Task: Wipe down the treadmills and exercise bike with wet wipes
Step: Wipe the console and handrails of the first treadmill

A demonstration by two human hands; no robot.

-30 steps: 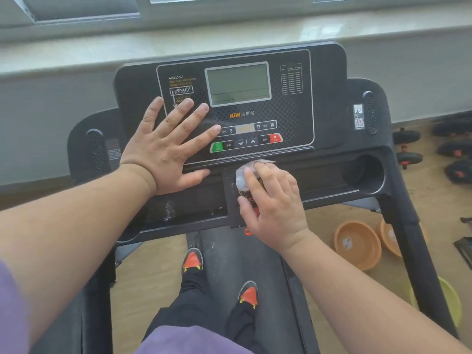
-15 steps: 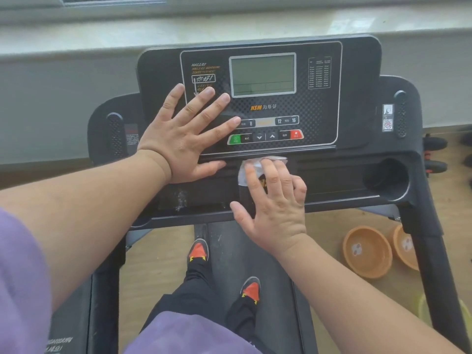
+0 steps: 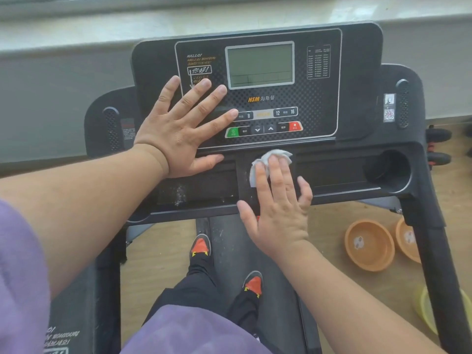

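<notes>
Below the treadmill console (image 3: 255,83), the wet wipe (image 3: 265,162) is pressed farther right along the tray by the right hand (image 3: 278,208)'s flat fingers (image 3: 277,172), while the left hand (image 3: 178,131) stays splayed, empty, so wiping is under way.

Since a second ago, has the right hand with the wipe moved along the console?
Yes. The right hand has slid the wet wipe slightly up the console ledge, closer to the button row, its fingers now flatter.
</notes>
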